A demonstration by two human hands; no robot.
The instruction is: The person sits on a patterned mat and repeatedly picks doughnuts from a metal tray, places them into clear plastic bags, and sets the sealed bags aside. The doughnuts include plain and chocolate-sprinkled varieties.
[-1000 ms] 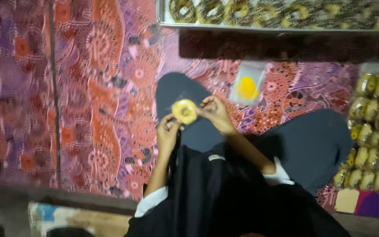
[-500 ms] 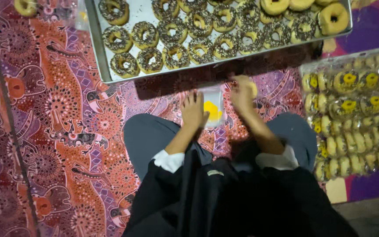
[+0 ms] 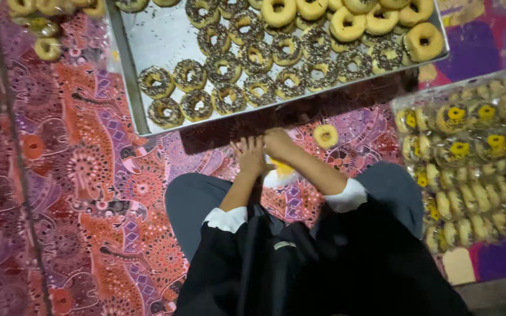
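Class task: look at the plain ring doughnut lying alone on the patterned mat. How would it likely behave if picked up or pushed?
The plain doughnut looks puffy, so it is probably light and easily squashed. It lies flat, so a push would likely slide it on the mat rather than roll it. Its surface shows no topping, so probably little mess.

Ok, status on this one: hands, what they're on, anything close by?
Left hand and right hand together on a clear bag with yellow patch. Grip unclear. Plain doughnut loose on mat beside them, apart.

A batik floor cloth swirls in orange, purple and pink. Dark-speckled chocolate doughnuts and plain golden doughnuts fill a silver tray. Wrapped doughnuts show yellow centres (the sleeves are black, cuffed white).
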